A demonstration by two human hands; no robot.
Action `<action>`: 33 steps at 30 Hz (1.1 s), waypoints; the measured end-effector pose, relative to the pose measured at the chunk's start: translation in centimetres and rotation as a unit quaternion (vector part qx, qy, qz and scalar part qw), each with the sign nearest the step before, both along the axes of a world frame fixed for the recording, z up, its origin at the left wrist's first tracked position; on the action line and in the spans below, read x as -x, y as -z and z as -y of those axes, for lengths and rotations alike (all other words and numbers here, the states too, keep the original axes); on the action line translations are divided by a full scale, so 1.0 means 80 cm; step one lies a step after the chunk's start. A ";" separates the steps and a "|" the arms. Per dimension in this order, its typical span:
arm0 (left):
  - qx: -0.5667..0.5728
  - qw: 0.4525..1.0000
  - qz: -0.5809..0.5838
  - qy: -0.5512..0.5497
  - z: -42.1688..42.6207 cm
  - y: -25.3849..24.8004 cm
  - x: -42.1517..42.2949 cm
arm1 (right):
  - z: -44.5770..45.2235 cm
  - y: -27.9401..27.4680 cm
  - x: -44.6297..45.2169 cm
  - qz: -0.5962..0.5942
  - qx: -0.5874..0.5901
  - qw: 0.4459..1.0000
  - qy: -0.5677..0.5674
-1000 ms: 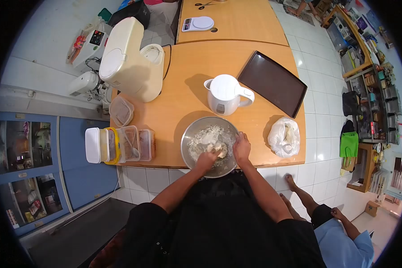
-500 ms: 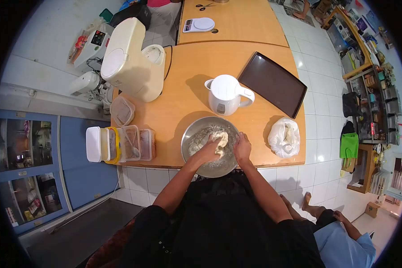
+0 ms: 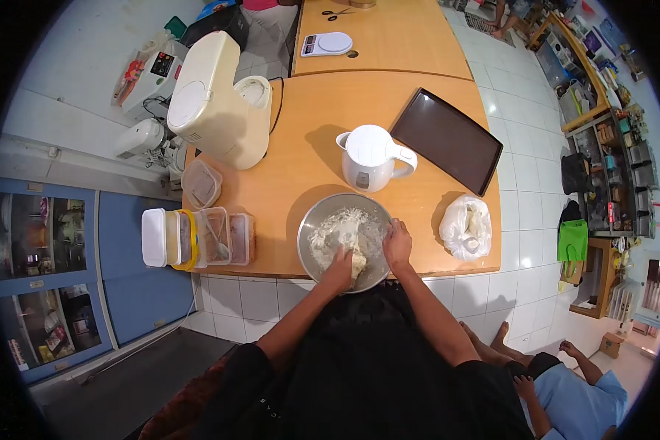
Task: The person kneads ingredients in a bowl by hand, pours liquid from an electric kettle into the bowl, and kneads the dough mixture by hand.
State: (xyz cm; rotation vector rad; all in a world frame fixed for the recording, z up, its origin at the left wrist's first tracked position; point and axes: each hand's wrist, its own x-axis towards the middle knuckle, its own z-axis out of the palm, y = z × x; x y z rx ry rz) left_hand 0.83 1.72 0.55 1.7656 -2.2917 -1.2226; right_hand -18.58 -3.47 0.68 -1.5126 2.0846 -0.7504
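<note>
A round metal bowl (image 3: pixel 309 220) stands at the table's near edge, with pale, crumbly dough (image 3: pixel 345 233) and loose flour inside. My left hand (image 3: pixel 338 272) is down in the bowl, its fingers closed on the dough near the bowl's front. On the bowl's right rim, my right hand (image 3: pixel 397 246) grips with fingers wrapped over the edge. Just behind the bowl is a white electric kettle (image 3: pixel 369 158). A white plastic bag (image 3: pixel 466 227) lies to the right of my right hand.
A dark tray (image 3: pixel 447 139) lies at the back right. On the left are a cream mixer (image 3: pixel 216 110) and plastic containers (image 3: pixel 216 235). A kitchen scale (image 3: pixel 327 44) and scissors (image 3: pixel 337 13) lie on the far table. A person in blue (image 3: pixel 576 396) is at lower right.
My left hand has moved down toward the bowl's front with the dough, after lifting and folding it. My right hand stays on the rim. The person at lower right has shifted their arms.
</note>
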 end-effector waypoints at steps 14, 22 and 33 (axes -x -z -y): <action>0.117 0.992 0.013 -0.037 0.079 0.048 0.026 | -0.005 0.006 -0.003 -0.024 0.007 1.000 0.005; 0.153 0.975 -0.052 -0.155 0.076 -0.041 0.042 | 0.000 0.003 -0.006 -0.003 -0.008 1.000 0.017; 0.164 0.970 -0.176 -0.048 0.009 -0.014 -0.015 | 0.001 0.002 -0.005 0.008 0.007 1.000 0.010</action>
